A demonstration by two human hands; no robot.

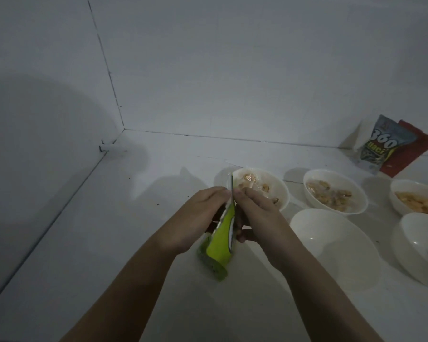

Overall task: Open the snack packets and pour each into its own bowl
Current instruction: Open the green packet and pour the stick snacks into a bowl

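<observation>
White counter (134, 243) fills the dim view, walls meeting at its far left corner. Five white bowls sit to the right: two empty near bowls (331, 245) (423, 245), and three far bowls (279, 191) (336, 191) (415, 198) holding snack pieces. Two packets, one grey (378, 146) and one red (410, 154), lean against the back wall. Above the counter, just in front of the leftmost far bowl, the left hand (203, 213) and right hand (255, 208) both pinch the top edge of a green packet (220, 248), fingers curled on it.
</observation>
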